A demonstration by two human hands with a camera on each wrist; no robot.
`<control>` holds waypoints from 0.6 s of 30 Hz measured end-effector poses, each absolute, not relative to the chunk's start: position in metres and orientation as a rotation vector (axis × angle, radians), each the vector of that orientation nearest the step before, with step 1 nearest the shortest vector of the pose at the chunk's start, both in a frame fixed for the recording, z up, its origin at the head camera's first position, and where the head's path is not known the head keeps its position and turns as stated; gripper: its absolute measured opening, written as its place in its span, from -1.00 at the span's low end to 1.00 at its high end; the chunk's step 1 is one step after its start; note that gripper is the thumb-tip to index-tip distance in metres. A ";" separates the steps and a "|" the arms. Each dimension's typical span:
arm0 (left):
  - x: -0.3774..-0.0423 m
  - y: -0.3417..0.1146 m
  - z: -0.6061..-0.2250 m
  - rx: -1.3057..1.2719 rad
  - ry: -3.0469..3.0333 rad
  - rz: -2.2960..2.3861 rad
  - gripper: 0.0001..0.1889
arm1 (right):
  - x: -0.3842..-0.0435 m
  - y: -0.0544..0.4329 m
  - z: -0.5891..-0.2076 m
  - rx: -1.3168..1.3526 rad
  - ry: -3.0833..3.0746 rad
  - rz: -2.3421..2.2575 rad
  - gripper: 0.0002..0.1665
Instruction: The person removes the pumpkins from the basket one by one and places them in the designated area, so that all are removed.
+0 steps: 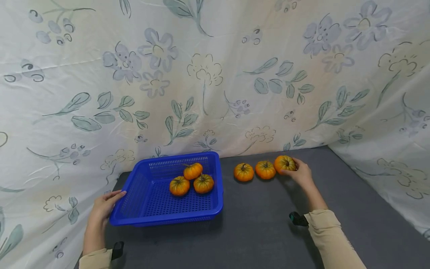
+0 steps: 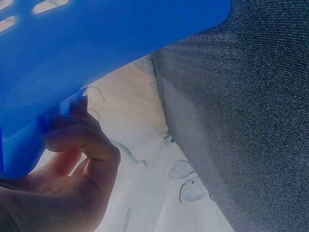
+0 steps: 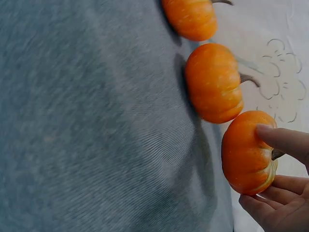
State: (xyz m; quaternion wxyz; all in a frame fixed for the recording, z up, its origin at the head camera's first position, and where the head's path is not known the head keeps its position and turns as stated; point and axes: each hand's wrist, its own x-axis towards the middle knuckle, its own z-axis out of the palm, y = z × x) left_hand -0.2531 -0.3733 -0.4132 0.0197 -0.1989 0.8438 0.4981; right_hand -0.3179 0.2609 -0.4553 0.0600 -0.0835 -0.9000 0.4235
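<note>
My left hand [image 1: 103,205] grips the left rim of a blue plastic basket [image 1: 133,183]; in the left wrist view its fingers [image 2: 79,140] curl at the underside of the blue rim. Inside the basket, toward its right half, sit three small orange pumpkins, one [image 1: 193,171] behind the other two. On the right, my right hand [image 1: 301,174] holds another small pumpkin [image 1: 284,164] between thumb and fingers. That pumpkin's stem tilts toward the hand, and in the right wrist view its side overlaps the neighbouring pumpkin [image 3: 215,83].
Two pumpkins, a left one [image 1: 243,172] and a middle one [image 1: 265,170], rest on the dark grey table [image 1: 255,224] between basket and right hand. A floral cloth [image 1: 215,74] hangs behind the table and along both sides.
</note>
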 end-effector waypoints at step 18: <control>-0.253 -0.374 -0.416 -0.636 2.626 1.543 -0.17 | -0.319 0.266 -0.468 -0.324 -2.782 1.217 -0.04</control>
